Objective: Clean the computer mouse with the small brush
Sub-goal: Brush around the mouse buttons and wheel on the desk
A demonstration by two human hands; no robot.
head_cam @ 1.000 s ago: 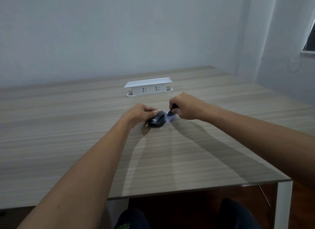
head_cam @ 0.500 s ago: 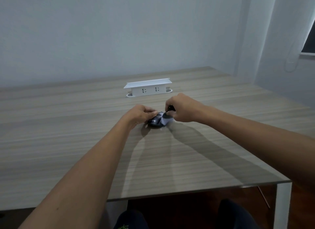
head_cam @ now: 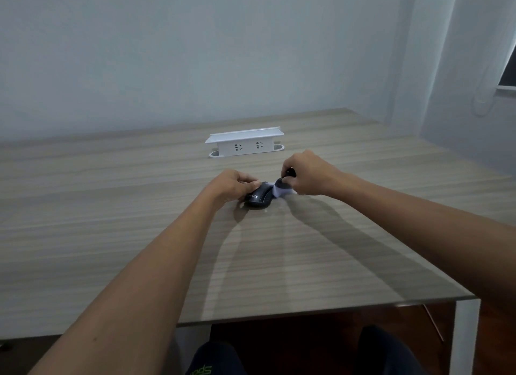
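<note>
Resting mid-table (head_cam: 279,263), well clear of every edge, one dark mouse (head_cam: 259,198) sits nearer than the one white socket box (head_cam: 244,144). Left hand (head_cam: 231,186) clasps its left side; right hand (head_cam: 310,176) pinches one brush (head_cam: 282,186), bristles touching its right.

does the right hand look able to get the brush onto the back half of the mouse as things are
Probably yes. The left hand grips only the far left side of the mouse, so its near half lies bare. The right hand holds the brush against the mouse's right edge.
</note>
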